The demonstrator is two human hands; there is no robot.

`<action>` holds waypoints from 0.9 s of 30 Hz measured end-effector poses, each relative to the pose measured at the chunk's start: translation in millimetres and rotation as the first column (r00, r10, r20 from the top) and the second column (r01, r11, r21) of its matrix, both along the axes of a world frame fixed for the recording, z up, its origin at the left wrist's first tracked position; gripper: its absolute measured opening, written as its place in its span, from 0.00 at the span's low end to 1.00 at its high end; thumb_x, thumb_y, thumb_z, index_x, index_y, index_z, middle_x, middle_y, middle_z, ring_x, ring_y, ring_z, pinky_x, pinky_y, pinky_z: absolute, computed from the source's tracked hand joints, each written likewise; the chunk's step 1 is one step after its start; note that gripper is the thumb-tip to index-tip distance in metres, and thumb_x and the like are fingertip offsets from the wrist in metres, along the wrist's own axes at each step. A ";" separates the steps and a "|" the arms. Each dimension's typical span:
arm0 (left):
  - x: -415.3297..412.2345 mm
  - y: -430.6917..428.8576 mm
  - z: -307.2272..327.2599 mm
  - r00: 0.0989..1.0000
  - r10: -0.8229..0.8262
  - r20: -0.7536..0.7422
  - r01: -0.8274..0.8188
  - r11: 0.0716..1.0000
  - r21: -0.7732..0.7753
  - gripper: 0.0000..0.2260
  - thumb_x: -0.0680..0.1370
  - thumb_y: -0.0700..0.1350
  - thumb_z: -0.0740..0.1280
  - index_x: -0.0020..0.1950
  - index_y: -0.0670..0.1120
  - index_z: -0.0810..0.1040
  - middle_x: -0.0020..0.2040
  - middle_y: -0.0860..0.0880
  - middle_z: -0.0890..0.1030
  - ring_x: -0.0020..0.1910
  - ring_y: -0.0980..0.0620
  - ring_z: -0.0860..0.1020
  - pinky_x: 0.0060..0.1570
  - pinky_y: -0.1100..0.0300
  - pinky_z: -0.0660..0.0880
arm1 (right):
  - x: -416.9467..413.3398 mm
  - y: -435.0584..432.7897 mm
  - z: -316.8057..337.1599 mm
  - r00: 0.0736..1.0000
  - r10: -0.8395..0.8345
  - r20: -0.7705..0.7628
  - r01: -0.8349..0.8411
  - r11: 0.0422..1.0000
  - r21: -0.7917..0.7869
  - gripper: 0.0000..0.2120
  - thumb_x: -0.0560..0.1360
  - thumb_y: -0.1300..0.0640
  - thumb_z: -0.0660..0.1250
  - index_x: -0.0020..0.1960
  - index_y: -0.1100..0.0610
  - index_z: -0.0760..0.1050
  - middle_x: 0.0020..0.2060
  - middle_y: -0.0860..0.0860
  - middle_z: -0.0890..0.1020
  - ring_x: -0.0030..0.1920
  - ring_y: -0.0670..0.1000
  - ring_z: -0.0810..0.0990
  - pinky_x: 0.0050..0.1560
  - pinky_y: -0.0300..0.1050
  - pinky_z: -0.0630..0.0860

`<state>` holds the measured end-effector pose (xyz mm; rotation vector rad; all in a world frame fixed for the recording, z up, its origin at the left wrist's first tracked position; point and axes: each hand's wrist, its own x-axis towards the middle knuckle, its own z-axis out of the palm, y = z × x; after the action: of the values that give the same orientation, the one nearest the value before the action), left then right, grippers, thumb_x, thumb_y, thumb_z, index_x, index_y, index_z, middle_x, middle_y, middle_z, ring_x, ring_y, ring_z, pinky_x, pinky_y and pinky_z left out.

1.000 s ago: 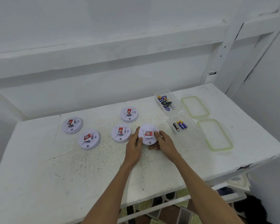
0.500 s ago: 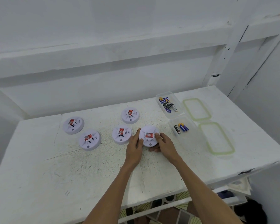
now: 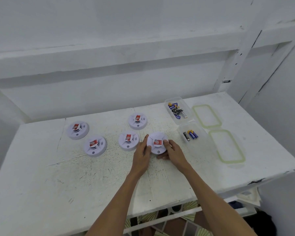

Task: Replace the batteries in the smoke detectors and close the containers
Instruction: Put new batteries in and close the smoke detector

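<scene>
The round white smoke detector (image 3: 157,144) with its red label sits on the worktop (image 3: 58,176), gripped between my left hand (image 3: 142,155) and right hand (image 3: 172,151), fingers curled round its rim.

- White painted wooden table (image 3: 75,184): you are looking down on its top, which is showing scuffs and dark speckling.
- White plastered wall with a long horizontal ledge (image 3: 109,53): it is running across behind the table.
- White painted leaning post (image 3: 228,77): it is rising from the table's far right corner.
- Green-and-yellow patterned floor covering (image 3: 150,216): it is showing beneath the front edge.
- Dark blurred shape (image 3: 262,223): it is lying to the right of the floor covering.
</scene>
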<state>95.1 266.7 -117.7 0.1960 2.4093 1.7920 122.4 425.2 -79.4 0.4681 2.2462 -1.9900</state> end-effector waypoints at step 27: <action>-141.0 -159.9 55.3 0.917 0.347 0.198 -0.356 0.935 0.008 0.12 0.81 0.40 0.67 0.63 0.50 0.75 0.60 0.44 0.82 0.56 0.47 0.82 0.56 0.48 0.82 | -169.6 -152.6 35.4 0.990 0.065 0.126 -0.082 0.988 0.131 0.11 0.79 0.51 0.64 0.58 0.56 0.72 0.39 0.51 0.86 0.40 0.49 0.87 0.52 0.49 0.81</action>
<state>-45.9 106.8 -62.4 -0.4188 2.3800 1.8974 -47.2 272.6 -44.0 0.4967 2.2984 -1.7320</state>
